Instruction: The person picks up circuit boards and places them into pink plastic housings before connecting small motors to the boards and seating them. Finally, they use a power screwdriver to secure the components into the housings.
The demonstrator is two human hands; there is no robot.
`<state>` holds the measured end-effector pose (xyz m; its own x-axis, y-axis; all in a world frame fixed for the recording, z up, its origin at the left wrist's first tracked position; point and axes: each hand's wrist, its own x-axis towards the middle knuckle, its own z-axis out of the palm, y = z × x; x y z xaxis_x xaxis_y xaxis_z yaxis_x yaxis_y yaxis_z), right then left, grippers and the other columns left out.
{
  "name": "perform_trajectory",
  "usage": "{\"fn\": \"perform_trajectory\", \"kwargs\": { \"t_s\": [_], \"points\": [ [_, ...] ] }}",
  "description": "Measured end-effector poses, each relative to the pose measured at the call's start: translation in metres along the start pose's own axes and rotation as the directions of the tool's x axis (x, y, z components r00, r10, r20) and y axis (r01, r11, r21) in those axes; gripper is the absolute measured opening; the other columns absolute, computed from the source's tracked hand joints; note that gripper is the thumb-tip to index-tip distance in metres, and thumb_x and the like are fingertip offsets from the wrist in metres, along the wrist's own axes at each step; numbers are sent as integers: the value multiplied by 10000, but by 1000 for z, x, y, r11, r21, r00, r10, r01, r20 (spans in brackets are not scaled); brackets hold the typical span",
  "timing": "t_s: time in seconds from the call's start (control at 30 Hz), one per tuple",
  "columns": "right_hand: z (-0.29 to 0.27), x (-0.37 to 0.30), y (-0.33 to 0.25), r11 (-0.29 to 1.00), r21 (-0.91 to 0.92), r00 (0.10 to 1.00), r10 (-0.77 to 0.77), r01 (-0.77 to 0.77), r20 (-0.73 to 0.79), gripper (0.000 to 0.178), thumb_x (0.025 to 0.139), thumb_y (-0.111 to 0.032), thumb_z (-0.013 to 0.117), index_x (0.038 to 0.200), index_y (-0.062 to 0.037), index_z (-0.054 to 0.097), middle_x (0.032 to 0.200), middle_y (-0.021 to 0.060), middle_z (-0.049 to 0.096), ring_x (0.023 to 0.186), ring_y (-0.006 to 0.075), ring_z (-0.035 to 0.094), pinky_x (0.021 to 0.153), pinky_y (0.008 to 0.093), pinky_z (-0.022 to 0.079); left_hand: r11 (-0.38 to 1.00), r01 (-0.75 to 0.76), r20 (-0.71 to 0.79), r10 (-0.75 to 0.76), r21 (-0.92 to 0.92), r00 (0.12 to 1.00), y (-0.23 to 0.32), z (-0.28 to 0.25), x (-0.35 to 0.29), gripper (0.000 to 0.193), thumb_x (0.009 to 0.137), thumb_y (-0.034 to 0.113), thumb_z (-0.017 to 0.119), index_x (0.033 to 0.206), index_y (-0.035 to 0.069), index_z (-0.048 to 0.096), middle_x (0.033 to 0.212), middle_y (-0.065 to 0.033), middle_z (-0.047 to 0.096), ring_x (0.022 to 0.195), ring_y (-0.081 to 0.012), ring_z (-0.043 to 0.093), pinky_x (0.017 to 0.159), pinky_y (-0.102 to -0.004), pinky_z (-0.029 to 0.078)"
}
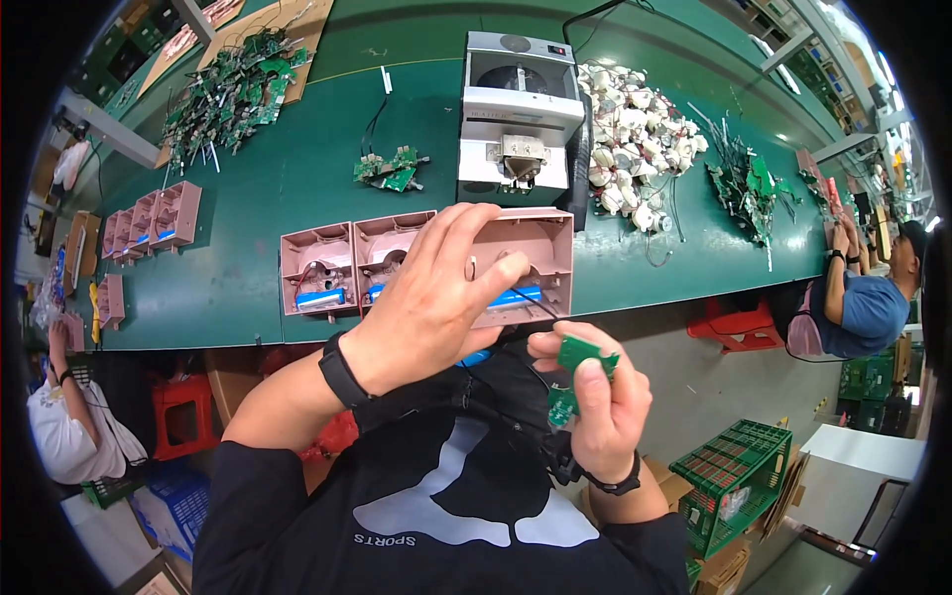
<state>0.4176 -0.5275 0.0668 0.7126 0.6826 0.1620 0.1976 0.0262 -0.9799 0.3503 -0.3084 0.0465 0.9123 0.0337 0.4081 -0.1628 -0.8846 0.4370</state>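
My left hand (pixel 426 278) lies across a row of pink plastic housings (pixel 317 243) at the table's near edge, fingers apart over the right-hand compartments. Its thumb and index finger are separated, and part of the compartment beneath is hidden by the hand. Blue cylindrical cells (pixel 320 298) sit along the near side of the compartments. Off the front edge, my right hand (pixel 610 407) pinches a green circuit board (pixel 580 352) between thumb and fingers. A second green board piece (pixel 561 405) shows below the thumb. A dark cable (pixel 535 302) runs from the housing toward the right hand.
A white-and-black machine (pixel 521 119) stands behind the housings. Beside it lies a heap of white wired parts (pixel 635 149). Green boards are piled at far left (pixel 238 94) and right (pixel 749 193). More pink housings (pixel 154 223) stand left. Co-workers sit at both sides.
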Motion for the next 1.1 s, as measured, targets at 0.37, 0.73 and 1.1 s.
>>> {"fn": "perform_trajectory", "kwargs": {
  "t_s": [0.37,0.73,1.1],
  "points": [
    [8,-1,22,965,-123,963,-208,230,173,328,1028,-53,537,1308,107,594,1141,221,741,978,286,751,895,377,605,993,-85,-86,78,-78,993,8,-20,0,511,603,155,891,1101,133,780,1520,-269,410,1391,-496,428,1128,-576,395],
    [2,5,18,595,-480,764,-518,644,383,329,925,-20,671,1247,42,656,1007,159,733,913,352,730,845,405,591,978,-198,-95,191,-71,977,4,-35,-4,495,620,131,849,1107,103,766,1552,-276,373,1367,-512,421,1084,-597,434],
    [-7,41,80,967,-146,977,-214,210,-13,321,931,-1,649,1250,9,675,1165,154,716,999,326,707,883,355,574,964,-208,-51,202,-167,978,18,-28,-18,458,631,157,852,1084,129,790,1540,-283,386,1379,-522,415,1098,-612,415]
  ]
}}
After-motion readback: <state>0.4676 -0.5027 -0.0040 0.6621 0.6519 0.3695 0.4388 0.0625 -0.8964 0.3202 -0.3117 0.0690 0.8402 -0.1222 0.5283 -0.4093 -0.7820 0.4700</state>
